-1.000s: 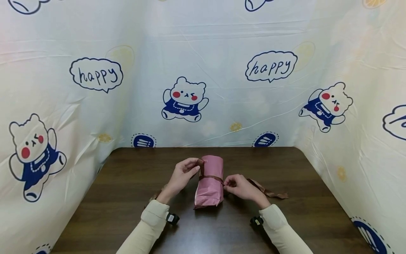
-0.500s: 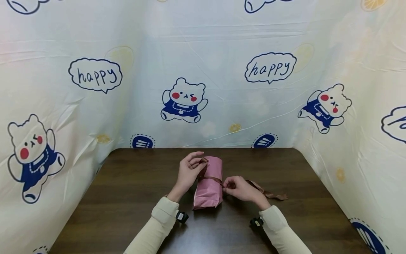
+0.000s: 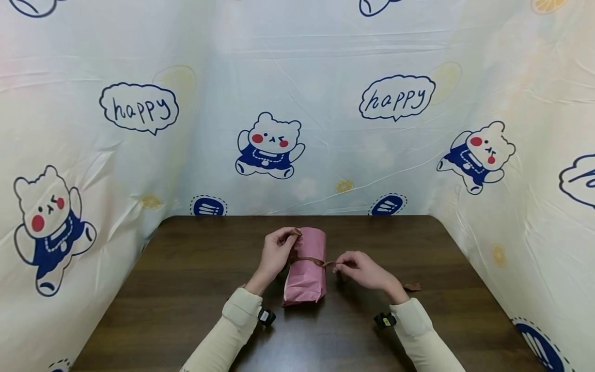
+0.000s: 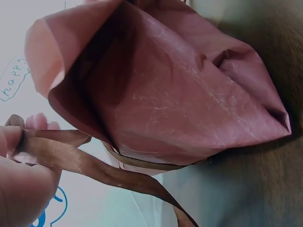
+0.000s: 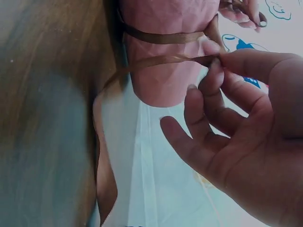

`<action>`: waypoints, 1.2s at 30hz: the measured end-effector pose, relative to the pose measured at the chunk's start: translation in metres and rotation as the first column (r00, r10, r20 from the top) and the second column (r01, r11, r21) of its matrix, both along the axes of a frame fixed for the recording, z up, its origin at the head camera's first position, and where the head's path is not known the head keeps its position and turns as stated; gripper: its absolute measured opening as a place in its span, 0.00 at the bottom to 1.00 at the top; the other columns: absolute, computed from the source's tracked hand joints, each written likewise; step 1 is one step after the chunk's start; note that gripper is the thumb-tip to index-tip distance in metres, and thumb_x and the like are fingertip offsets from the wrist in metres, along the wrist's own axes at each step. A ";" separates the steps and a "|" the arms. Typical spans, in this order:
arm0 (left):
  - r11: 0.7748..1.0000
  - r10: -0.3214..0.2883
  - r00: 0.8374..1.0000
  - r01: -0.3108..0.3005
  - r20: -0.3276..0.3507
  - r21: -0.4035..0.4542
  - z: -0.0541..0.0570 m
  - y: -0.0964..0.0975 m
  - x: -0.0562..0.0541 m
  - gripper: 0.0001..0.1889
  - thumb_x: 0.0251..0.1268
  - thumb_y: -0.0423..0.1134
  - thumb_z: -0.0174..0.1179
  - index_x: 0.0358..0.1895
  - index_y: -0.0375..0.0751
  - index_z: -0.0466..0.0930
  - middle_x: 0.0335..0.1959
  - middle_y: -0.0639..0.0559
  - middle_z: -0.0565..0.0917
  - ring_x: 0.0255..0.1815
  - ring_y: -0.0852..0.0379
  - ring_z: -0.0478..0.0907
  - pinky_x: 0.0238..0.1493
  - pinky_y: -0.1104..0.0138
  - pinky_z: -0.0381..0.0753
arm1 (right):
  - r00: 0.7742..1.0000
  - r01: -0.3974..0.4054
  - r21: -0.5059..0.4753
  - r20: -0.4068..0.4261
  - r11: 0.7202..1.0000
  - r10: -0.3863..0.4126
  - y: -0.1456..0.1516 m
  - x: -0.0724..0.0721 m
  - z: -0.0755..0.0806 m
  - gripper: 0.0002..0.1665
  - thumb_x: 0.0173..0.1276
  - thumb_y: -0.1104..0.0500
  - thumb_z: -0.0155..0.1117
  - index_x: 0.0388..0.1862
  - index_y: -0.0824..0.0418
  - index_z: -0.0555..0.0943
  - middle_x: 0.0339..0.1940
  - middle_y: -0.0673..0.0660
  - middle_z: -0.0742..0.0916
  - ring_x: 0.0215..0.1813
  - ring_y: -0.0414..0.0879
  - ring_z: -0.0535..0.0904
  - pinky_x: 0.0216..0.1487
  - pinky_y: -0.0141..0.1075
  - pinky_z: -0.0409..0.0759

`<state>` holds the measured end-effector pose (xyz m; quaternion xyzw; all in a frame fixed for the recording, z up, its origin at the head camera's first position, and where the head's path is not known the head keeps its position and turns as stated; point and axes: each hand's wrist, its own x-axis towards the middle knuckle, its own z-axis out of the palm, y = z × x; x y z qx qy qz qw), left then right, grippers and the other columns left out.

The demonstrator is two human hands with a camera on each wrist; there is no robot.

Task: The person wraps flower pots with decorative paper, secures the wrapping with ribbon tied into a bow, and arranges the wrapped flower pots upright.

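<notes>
A package wrapped in pink paper (image 3: 305,287) lies lengthwise on the table, its near end folded. Around its middle runs a brown ribbon (image 3: 309,259). At the package's upper left side my left hand (image 3: 275,253) pinches one part of the ribbon (image 4: 71,158), whose tail trails down in the left wrist view. To the right of the package, my right hand (image 3: 364,269) pinches the other ribbon end between thumb and fingertip, drawn out sideways from the band. In the right wrist view the loose ribbon tail (image 5: 106,184) hangs past the package.
The dark wooden table (image 3: 186,289) reaches back to a patterned curtain (image 3: 325,155) that encloses it on three sides. A ribbon tip (image 3: 412,287) lies on the table beyond my right wrist. Each wrist bears a small black camera (image 3: 266,317).
My left hand has moved right and closer over the package's upper left side. The right hand has shifted right, away from the package, drawing the ribbon out with it.
</notes>
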<state>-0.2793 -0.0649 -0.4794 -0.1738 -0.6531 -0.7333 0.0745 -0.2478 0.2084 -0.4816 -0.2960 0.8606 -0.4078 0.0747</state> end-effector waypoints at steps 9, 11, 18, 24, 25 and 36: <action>0.997 -0.048 0.998 0.050 0.034 -0.061 0.003 0.000 0.003 0.14 0.80 0.28 0.47 0.49 0.23 0.83 0.23 0.40 0.74 0.19 0.52 0.67 0.27 0.64 0.77 | 0.998 0.050 -0.079 -0.021 0.996 -0.051 -0.009 0.003 0.009 0.19 0.81 0.50 0.55 0.29 0.55 0.80 0.33 0.53 0.83 0.35 0.41 0.76 0.40 0.35 0.78; 0.997 -0.076 0.995 0.077 0.058 -0.022 0.005 0.000 0.004 0.16 0.76 0.26 0.43 0.49 0.19 0.82 0.28 0.41 0.77 0.20 0.55 0.66 0.29 0.67 0.76 | 0.998 0.056 -0.104 -0.003 0.993 -0.057 -0.012 0.004 0.012 0.21 0.82 0.50 0.53 0.29 0.57 0.80 0.30 0.56 0.83 0.30 0.40 0.74 0.36 0.34 0.77; 0.982 -0.191 0.978 0.190 0.080 0.026 0.006 -0.003 0.004 0.24 0.76 0.25 0.32 0.64 0.15 0.70 0.44 0.31 0.78 0.27 0.59 0.64 0.32 0.70 0.70 | 0.988 0.114 -0.214 0.128 0.970 -0.088 -0.020 0.009 0.027 0.15 0.80 0.48 0.55 0.40 0.56 0.82 0.31 0.64 0.81 0.27 0.44 0.72 0.27 0.35 0.75; 0.981 -0.134 0.990 0.138 0.036 -0.137 0.003 -0.007 0.004 0.21 0.83 0.29 0.40 0.71 0.30 0.70 0.57 0.28 0.81 0.37 0.58 0.78 0.38 0.70 0.78 | 0.995 0.069 -0.222 0.092 0.973 -0.050 -0.024 0.007 0.034 0.14 0.80 0.55 0.58 0.56 0.60 0.82 0.44 0.57 0.85 0.38 0.47 0.76 0.38 0.35 0.77; 0.982 -0.115 0.993 0.118 0.032 -0.145 0.002 -0.007 0.004 0.20 0.83 0.29 0.42 0.71 0.31 0.71 0.57 0.30 0.82 0.40 0.57 0.81 0.40 0.70 0.80 | 0.996 0.057 -0.221 0.079 0.974 -0.040 -0.026 0.006 0.035 0.15 0.79 0.57 0.58 0.58 0.61 0.82 0.46 0.57 0.85 0.40 0.48 0.76 0.40 0.35 0.77; 0.982 -0.080 0.995 0.087 0.052 -0.166 0.002 -0.006 0.007 0.21 0.79 0.33 0.53 0.71 0.36 0.73 0.51 0.34 0.87 0.49 0.46 0.87 0.47 0.64 0.85 | 0.982 0.187 -0.232 0.023 0.955 -0.187 -0.045 -0.014 0.039 0.14 0.80 0.55 0.58 0.46 0.62 0.86 0.18 0.53 0.75 0.19 0.44 0.72 0.22 0.35 0.74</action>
